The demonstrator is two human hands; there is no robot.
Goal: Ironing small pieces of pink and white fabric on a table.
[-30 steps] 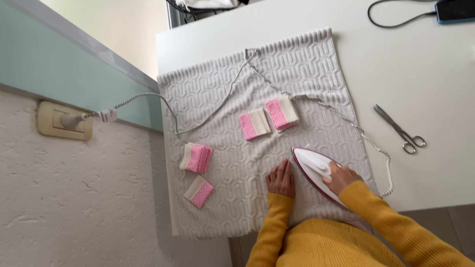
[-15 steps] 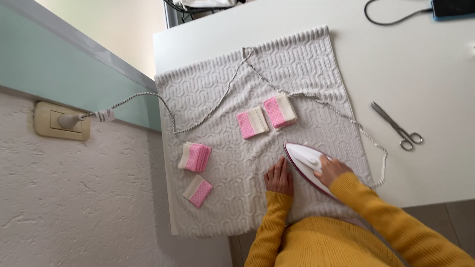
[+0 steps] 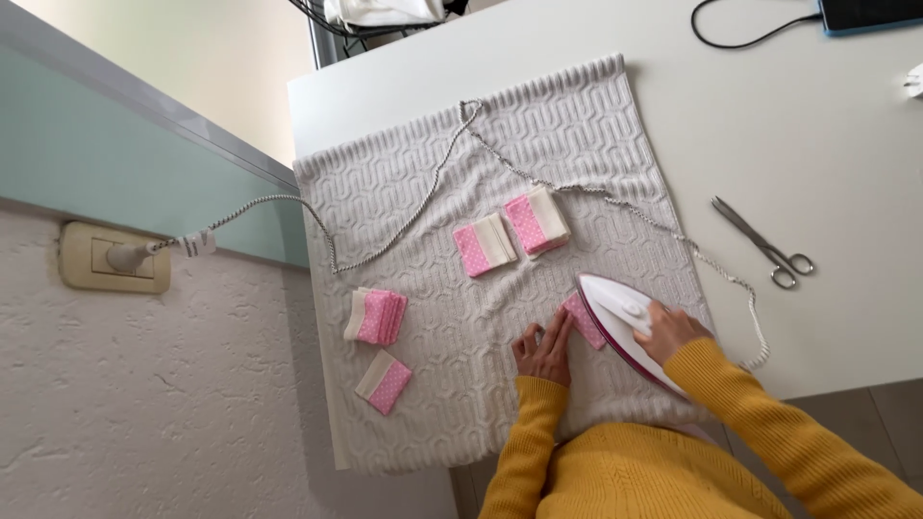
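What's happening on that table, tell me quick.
A person in a yellow sweater is ironing small fabric pieces on a grey textured towel spread over a white table. The right hand grips a white and purple iron; the left hand rests on the towel, fingers at a pink dotted piece beside the iron's edge. More pink and cream pieces lie in stacks on the towel, and scissors lie to the right.

1. The towel (image 3: 500, 279) lies on the table (image 3: 827, 144).
2. Two fabric stacks (image 3: 511, 234) lie at the towel's middle.
3. Two more stacks (image 3: 378, 341) lie near the towel's left edge.
4. The iron (image 3: 625, 322) stands at the towel's lower right.
5. The scissors (image 3: 764, 245) lie right of the towel, well apart.
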